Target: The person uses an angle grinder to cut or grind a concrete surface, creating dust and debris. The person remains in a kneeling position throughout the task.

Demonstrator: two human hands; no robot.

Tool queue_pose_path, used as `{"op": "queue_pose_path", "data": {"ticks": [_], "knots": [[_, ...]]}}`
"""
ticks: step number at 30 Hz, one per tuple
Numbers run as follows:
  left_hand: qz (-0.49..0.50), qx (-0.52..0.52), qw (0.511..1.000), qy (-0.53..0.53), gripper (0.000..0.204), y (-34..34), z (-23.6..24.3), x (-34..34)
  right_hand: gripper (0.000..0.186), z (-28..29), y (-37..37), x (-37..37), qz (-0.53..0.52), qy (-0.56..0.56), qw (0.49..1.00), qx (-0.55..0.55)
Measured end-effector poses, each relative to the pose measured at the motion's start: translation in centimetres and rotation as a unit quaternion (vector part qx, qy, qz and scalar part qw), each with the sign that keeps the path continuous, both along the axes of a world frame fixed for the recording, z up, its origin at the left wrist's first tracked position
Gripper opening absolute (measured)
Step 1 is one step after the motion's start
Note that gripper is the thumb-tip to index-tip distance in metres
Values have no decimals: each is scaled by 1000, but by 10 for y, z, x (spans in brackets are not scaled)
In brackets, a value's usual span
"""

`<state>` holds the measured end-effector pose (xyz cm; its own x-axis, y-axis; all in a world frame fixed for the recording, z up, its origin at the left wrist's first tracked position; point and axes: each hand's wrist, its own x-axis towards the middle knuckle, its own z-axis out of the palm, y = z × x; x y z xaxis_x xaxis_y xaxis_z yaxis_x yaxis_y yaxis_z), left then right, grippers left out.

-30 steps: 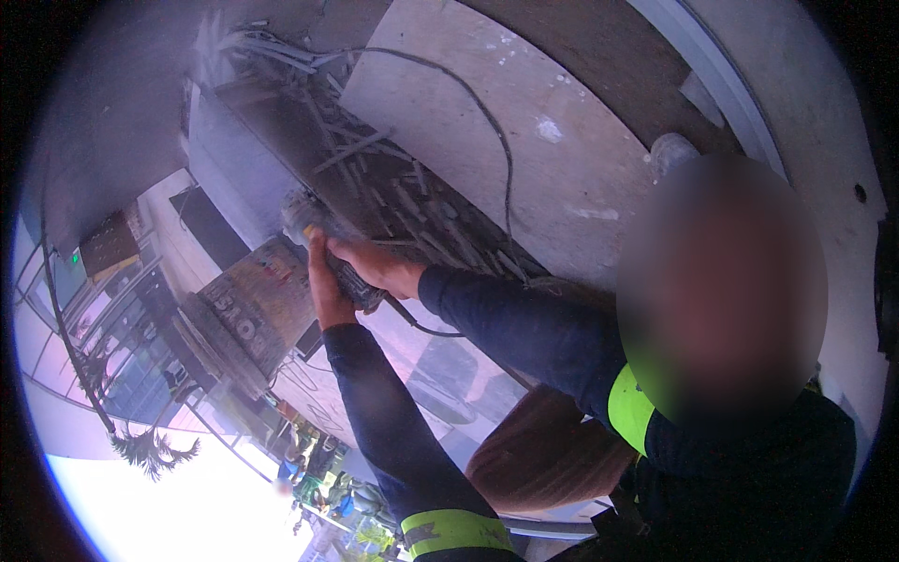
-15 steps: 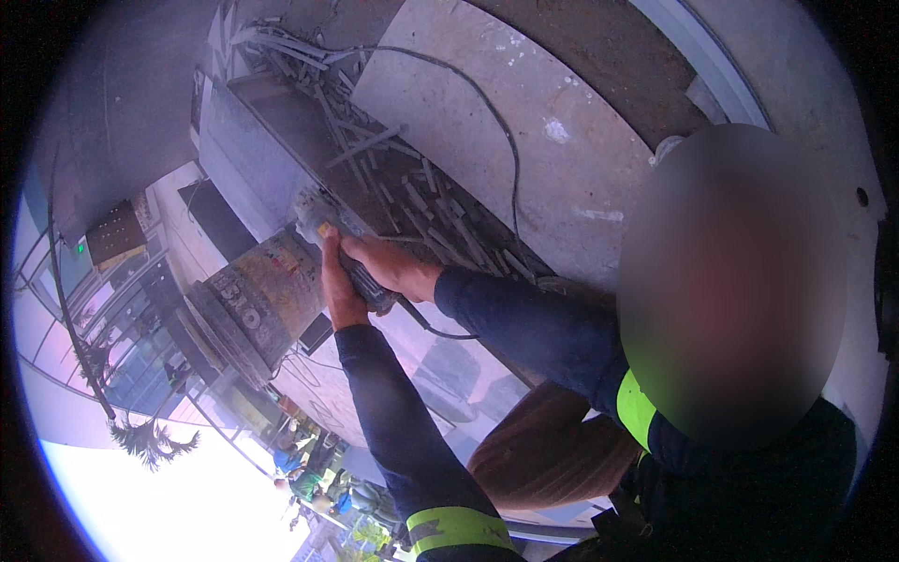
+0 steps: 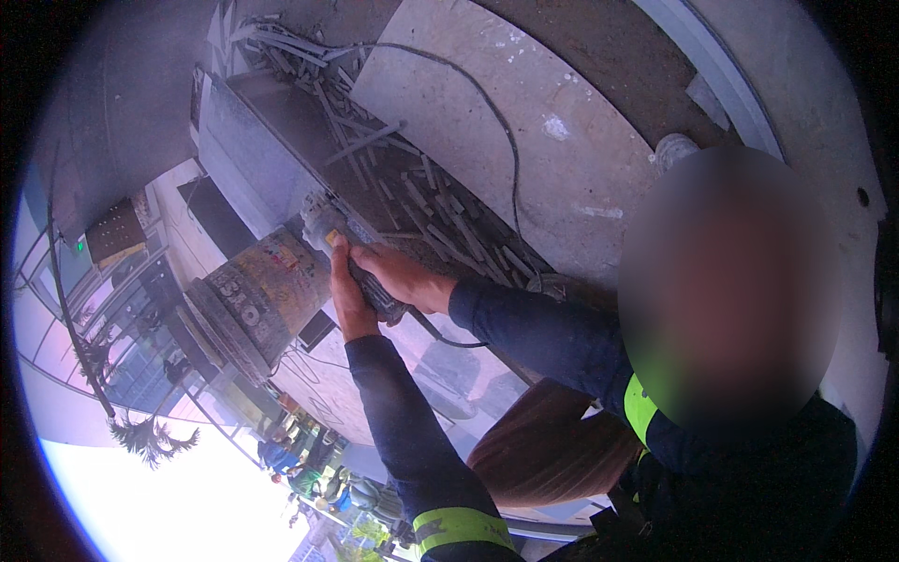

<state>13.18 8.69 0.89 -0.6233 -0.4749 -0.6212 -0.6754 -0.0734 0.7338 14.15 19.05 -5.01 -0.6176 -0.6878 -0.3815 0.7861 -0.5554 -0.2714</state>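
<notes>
My left hand (image 3: 350, 302) and my right hand (image 3: 410, 275) are both wrapped around the dark body of a dusty corded angle grinder (image 3: 371, 292). Its grey head carries a yellow patch and points up and left, against or close to the end of a pale grey slab (image 3: 257, 155). I cannot make out a disc, or whether the head touches the slab. Just left of the tool stands a dirty bucket (image 3: 272, 286), its side stained and marked. From the grinder's rear a black cord (image 3: 445, 339) runs right, below my right forearm.
Broken grey strips (image 3: 440, 211) lie heaped beyond my hands. A pale, paint-spotted board (image 3: 468, 112) carries another dark cable (image 3: 492, 105). My brown trouser leg (image 3: 552, 450) is between my arms. Several people (image 3: 314, 478) appear far off at lower left. A blurred oval covers the right side.
Both hands and the grinder have shifted slightly right and down. The grip stays the same, and the bucket and slab have hardly moved.
</notes>
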Motion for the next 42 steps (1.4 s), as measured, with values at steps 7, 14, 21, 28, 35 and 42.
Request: {"op": "queue_pose_path", "data": {"ticks": [7, 14, 21, 28, 35, 42], "knots": [[-4, 23, 1000, 9, 47, -25, -11, -9, 55, -4, -11, -9, 13, 10, 1000, 18], [-7, 38, 999, 29, 49, -29, -15, -20, 58, -4, -15, -23, 16, -6, 1000, -6], [-6, 16, 1000, 14, 46, -26, -12, -33, 62, -4, -14, -36, 21, 9, 1000, -2], [-18, 22, 999, 15, 48, -31, -12, -33, 62, 4, -5, -39, 48, 5, 999, -5], [-2, 31, 999, 12, 46, -25, -11, -22, 60, -3, -7, -27, 41, 11, 999, 6], [14, 34, 999, 6, 48, -14, -7, -9, 57, 3, -2, -13, 20, 23, 1000, 3]]}}
